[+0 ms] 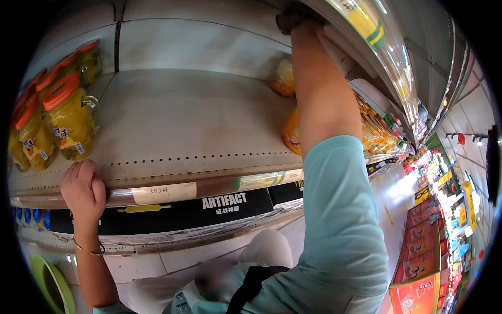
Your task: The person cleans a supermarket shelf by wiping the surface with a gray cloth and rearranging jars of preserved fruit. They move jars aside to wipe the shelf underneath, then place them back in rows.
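My left hand (83, 189) rests closed over the front edge of a metal store shelf (176, 117), fingertips curled onto the shelf's label rail. My right arm reaches up and away, and my right hand (300, 17) presses a dark, wadded thing, perhaps a cloth, near the top of the shelf's back panel (204, 45); its fingers are mostly hidden. Just behind my left hand stand yellow fruit jars (70, 117) with orange lids and handles. Orange and yellow packages (284, 78) sit beside my right forearm, partly covered by it.
Black boxes (176, 214) lie on the shelf below. An upper shelf with a clear label rail (392, 51) overhangs at the right. A green plastic basin (51, 286) is on the floor at lower left. Red boxes (415, 255) are stacked across the aisle.
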`<state>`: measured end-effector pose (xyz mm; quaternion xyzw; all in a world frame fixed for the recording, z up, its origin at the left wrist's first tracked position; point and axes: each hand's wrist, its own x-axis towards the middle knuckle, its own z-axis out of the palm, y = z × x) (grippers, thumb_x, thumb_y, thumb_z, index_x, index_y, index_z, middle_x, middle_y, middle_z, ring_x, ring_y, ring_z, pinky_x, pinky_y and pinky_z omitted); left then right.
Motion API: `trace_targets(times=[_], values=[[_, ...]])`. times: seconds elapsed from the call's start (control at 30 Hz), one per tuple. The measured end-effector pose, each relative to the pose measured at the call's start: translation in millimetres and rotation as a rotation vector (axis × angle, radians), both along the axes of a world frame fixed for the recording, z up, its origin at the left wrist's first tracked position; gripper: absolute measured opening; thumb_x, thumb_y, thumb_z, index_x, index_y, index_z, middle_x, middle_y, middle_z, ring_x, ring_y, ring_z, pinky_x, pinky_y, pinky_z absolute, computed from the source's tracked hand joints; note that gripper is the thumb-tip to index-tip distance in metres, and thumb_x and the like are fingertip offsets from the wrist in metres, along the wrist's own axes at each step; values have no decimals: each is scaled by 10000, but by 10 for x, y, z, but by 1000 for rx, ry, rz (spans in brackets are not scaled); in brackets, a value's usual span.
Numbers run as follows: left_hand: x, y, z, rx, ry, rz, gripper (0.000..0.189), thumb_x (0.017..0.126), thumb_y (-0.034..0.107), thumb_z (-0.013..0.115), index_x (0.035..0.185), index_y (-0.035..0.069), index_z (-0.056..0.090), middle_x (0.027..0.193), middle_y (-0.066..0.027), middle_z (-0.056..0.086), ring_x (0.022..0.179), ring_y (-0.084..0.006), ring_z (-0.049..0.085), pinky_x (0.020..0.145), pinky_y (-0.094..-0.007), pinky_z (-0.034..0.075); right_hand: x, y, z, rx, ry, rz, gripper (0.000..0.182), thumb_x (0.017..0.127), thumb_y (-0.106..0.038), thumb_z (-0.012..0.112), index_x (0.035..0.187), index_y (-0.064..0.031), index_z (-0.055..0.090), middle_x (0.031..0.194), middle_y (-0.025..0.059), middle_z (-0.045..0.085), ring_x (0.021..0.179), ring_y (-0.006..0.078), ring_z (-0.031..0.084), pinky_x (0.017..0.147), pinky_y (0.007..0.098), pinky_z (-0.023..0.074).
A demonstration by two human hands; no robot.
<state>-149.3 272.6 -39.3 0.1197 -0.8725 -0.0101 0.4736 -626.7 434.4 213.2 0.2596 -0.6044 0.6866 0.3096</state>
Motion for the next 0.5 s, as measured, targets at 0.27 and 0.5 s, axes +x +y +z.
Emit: trace_targets(times=[0.27,0.5], values=[[-4,-1,17,4,-12,-20,55,668,100,450,698,54,451,658,-130,479,627,-339,472,569,-405,367,1062,-1339,-127,222,95,-407,373,891,-284,433,1205,-91,493,1201,122,523,1051,309,510,856,418,431],[38,1,19,1,-12,-17,55,656,87,448,703,60,457,665,-111,483,638,-322,475,580,-385,368,560,-1118,-90,-306,55,362,378,895,-258,453,1205,-43,473,1178,126,534,1032,294,513,866,403,429]])
